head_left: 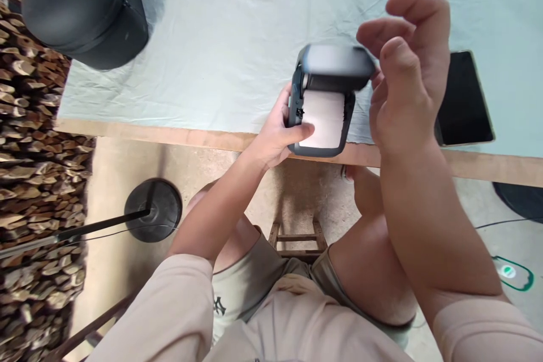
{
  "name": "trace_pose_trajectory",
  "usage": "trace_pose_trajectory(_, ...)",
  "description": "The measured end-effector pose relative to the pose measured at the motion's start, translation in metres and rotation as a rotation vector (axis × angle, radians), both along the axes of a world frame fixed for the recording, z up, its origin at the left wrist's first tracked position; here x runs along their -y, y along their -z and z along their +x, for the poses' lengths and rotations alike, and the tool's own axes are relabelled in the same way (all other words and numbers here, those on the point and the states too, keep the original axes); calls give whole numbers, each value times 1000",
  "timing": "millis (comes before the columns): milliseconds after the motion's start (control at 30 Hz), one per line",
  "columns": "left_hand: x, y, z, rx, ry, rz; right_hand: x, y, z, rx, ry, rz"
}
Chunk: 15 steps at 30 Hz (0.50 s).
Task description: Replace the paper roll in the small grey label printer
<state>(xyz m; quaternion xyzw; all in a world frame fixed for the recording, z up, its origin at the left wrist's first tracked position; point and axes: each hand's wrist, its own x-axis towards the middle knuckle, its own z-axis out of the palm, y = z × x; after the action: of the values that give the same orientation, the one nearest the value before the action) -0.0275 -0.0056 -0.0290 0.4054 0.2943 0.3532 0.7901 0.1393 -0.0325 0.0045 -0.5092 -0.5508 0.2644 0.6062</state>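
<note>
A dark handheld label printer is held over the table's near edge, its lid raised and slightly blurred. White paper lies inside the printer's open bay. My left hand grips the printer from the left side, with the thumb lying across the paper and the other fingers mostly hidden behind the body. To the right of the lid, my right hand is raised with its fingers curled loosely and apart. Part of that hand is close to the lid's right end; whether it touches the lid I cannot tell.
A pale cloth covers the table, whose wooden edge faces me. A black case stands back left; a dark tablet lies right. Below are a round stand base, a wooden stool and stacked firewood.
</note>
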Motion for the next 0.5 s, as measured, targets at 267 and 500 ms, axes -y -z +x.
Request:
trace_pose_trajectory(267, 2, 1, 0, 55, -35, 5, -4, 14, -5, 5, -157, -321)
trace_pose_trajectory(500, -1, 9, 4, 42, -61, 64, -1, 14, -19, -319, -282, -332)
